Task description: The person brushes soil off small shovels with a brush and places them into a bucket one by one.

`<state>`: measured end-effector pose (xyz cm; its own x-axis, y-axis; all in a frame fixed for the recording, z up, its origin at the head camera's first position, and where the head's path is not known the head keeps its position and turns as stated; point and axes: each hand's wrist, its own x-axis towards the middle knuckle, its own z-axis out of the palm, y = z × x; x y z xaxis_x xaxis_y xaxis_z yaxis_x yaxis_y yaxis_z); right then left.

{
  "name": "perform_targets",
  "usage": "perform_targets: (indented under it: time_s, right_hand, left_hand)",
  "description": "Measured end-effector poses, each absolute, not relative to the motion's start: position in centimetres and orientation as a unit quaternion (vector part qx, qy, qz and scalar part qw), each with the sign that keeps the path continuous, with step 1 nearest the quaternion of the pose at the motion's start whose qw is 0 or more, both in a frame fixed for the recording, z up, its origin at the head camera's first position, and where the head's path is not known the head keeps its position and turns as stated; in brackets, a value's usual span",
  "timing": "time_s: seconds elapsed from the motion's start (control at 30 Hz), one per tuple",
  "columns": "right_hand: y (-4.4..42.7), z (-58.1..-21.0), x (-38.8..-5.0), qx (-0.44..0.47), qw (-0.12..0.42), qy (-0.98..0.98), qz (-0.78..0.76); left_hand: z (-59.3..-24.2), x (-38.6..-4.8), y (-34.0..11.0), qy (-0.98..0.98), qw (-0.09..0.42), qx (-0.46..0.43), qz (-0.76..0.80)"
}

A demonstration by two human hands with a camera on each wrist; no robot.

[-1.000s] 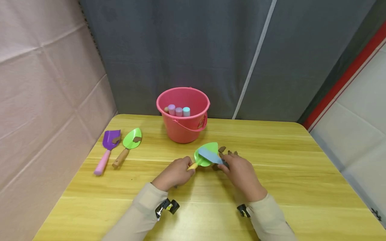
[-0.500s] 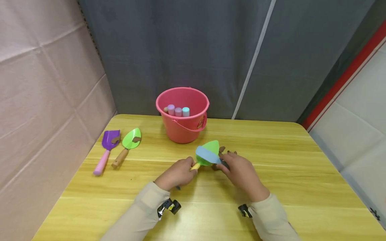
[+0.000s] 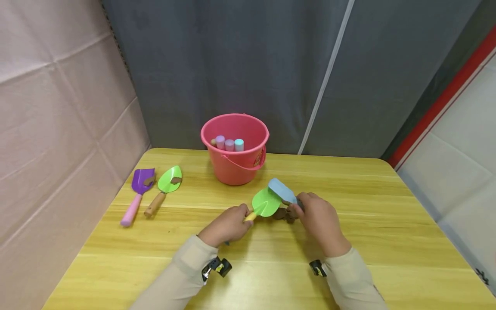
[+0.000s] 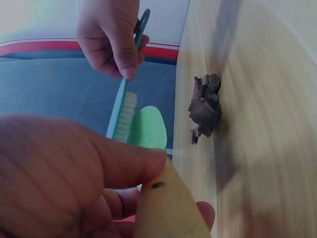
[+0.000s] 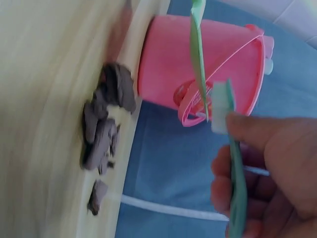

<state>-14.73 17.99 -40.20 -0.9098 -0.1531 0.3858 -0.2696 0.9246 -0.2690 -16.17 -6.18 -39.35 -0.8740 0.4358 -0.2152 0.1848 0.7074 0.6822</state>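
Observation:
My left hand [image 3: 228, 224] grips the pale wooden handle [image 4: 171, 203] of a green toy trowel [image 3: 265, 204], held above the table. In my right hand [image 3: 319, 221] is a light-blue brush [image 3: 282, 190] with white bristles [image 4: 127, 116], pinched by its handle. The brush head overlaps the trowel blade's upper right edge in the head view; the right wrist view shows bristles close to the blade, and contact is hard to tell. Brown clay-like lumps [image 5: 106, 119] lie on the table below, partly hidden by the right hand in the head view.
A pink bucket [image 3: 234, 170] with several handles poking up stands behind the hands. To the left lie a purple shovel [image 3: 141, 178] and another green trowel [image 3: 166, 181], each bearing a brown piece. A dark curtain [image 3: 232, 56] hangs behind the wooden table [image 3: 372, 185].
The brush has moved from across the middle of the blade to its upper right edge, the right hand shifting slightly right. The trowel blade has tilted to face up more; more clay shows.

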Motion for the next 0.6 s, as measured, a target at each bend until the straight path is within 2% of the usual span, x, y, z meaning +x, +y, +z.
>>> perform_targets:
  time_s: [0.27, 0.4, 0.6]
  right_hand:
    - [16.5, -41.1, -14.8, 0.206, 0.133, -0.956, 0.158]
    - [16.9, -41.8, -15.3, 0.187, 0.134, -0.958, 0.17]
    - [18.2, -41.9, -16.1, 0.11, 0.145, -0.966, 0.184]
  left_hand:
    - [-39.1, -16.4, -6.1, 0.917, 0.171, 0.176, 0.314]
    - [-39.4, -16.6, -6.3, 0.921, 0.162, 0.179, 0.304]
    - [-40.0, -16.8, -6.7, 0.93, 0.139, 0.188, 0.282]
